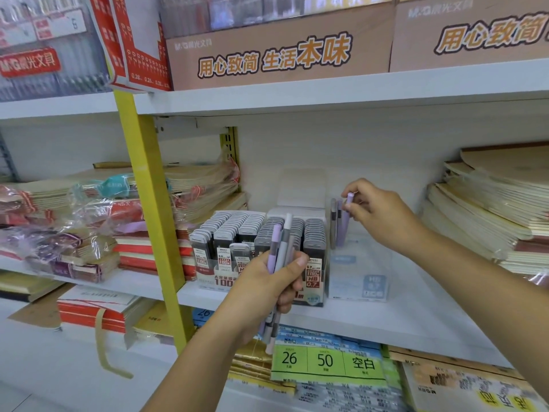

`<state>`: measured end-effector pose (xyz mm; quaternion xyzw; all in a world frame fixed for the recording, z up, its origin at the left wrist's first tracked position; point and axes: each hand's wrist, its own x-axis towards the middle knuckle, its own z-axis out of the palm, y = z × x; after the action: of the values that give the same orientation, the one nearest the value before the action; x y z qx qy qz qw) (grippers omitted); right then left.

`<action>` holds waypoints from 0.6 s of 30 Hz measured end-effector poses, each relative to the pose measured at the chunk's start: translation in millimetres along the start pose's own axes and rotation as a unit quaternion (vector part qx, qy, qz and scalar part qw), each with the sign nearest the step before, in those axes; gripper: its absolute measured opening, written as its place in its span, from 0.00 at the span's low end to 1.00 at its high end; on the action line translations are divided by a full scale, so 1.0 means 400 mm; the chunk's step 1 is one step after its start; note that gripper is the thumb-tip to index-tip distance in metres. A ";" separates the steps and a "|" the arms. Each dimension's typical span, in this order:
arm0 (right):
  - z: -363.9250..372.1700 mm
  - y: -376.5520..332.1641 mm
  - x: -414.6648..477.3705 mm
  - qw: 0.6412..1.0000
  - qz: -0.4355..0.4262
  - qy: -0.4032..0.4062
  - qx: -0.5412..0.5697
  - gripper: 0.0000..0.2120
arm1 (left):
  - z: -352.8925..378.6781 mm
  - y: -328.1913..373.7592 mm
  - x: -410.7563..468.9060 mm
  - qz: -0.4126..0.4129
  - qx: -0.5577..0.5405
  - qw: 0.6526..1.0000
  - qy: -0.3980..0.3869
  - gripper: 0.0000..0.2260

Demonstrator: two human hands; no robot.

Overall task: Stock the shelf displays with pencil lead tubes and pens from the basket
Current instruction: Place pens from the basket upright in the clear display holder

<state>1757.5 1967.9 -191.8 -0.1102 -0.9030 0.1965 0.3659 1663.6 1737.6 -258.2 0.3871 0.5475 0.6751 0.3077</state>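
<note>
The lilac pen [347, 217], pinched at its top by the right hand [375, 210], stands in the clear display box [358, 264] beside two others. Lower it straight so they stay upright. Left of that grip, the left hand [269, 288] clutches the spare pens [280, 243] before lead tubes [312, 270] marked "HB 0.7".

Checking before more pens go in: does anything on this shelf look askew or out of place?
One lead tube in the front row of the lead box stands apart from its packed rows, slightly out of line. The pens in the clear box stand upright at its back. Nothing spilled.
</note>
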 end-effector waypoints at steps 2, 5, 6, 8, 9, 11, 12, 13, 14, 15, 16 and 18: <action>0.009 0.011 0.003 1.000 0.009 -0.012 -0.004 0.07 | -0.005 -0.004 0.000 0.001 0.000 1.000 -0.001 0.07; 0.016 0.021 0.009 1.000 0.021 -0.014 0.014 0.06 | -0.010 -0.009 -0.001 0.002 -0.001 1.000 -0.001 0.05; 0.017 0.022 0.011 0.999 0.022 -0.012 0.020 0.06 | -0.011 -0.010 -0.001 0.002 -0.002 1.000 0.002 0.04; 0.019 0.023 0.018 1.000 0.022 -0.012 0.019 0.06 | -0.011 -0.013 0.001 -0.001 -0.002 1.000 0.008 0.03; 0.021 0.024 0.022 1.000 0.023 -0.014 0.012 0.07 | -0.011 -0.014 0.001 -0.002 0.000 1.000 0.010 0.04; 0.026 0.024 0.027 1.000 0.026 -0.015 -0.003 0.10 | -0.009 -0.014 0.002 -0.001 0.005 1.000 0.008 0.06; 0.030 0.023 0.028 0.999 0.028 -0.013 -0.009 0.11 | -0.008 -0.013 0.002 -0.001 0.006 1.000 0.008 0.06; 0.035 0.023 0.029 0.999 0.029 -0.010 -0.014 0.10 | -0.007 -0.011 0.001 0.000 0.007 1.000 0.007 0.06; 0.041 0.023 0.030 0.999 0.029 -0.008 -0.021 0.09 | -0.007 -0.009 0.001 0.001 0.009 1.000 0.008 0.06; 0.047 0.023 0.030 0.999 0.028 -0.008 -0.035 0.08 | -0.005 -0.008 0.001 0.002 0.010 1.000 0.008 0.05; 0.052 0.022 0.031 0.998 0.028 -0.011 -0.056 0.07 | -0.003 -0.006 0.001 0.002 0.010 1.000 0.010 0.05; 0.052 0.015 0.035 0.994 0.039 -0.028 -0.100 0.07 | 0.001 -0.002 0.000 0.002 0.010 1.000 0.014 0.06</action>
<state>1733.1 1972.5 -199.5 -0.1763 -0.9228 0.1223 0.3200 1664.0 1737.9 -258.9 0.3817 0.5573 0.6758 0.2949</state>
